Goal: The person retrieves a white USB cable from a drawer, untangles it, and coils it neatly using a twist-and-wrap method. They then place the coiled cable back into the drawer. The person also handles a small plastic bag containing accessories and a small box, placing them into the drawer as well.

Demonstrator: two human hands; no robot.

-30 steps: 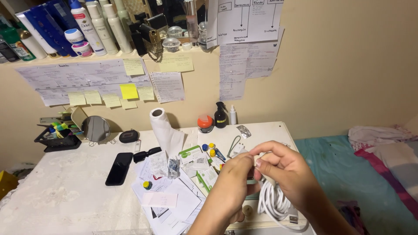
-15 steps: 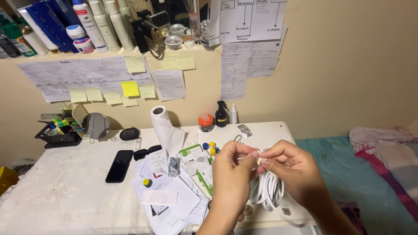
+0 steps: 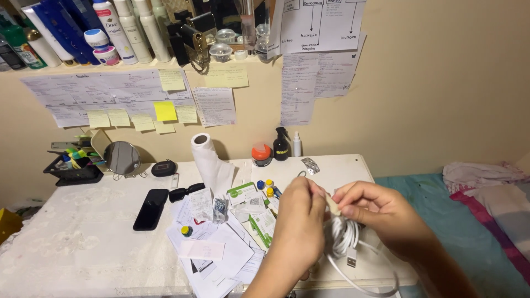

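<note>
Pinching a small beige tie [image 3: 333,205], the right hand [image 3: 381,215] and left hand [image 3: 298,212] grip a coiled white cable [image 3: 345,237] above the desk edge [image 3: 83,243]; a black tray [image 3: 69,174] holds bright markers.

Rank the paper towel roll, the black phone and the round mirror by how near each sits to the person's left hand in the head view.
From the left hand:
1. Paper towel roll, upright behind it, toward the wall.
2. Black phone, flat on the table, further left.
3. Round mirror, far left by the wall.
</note>
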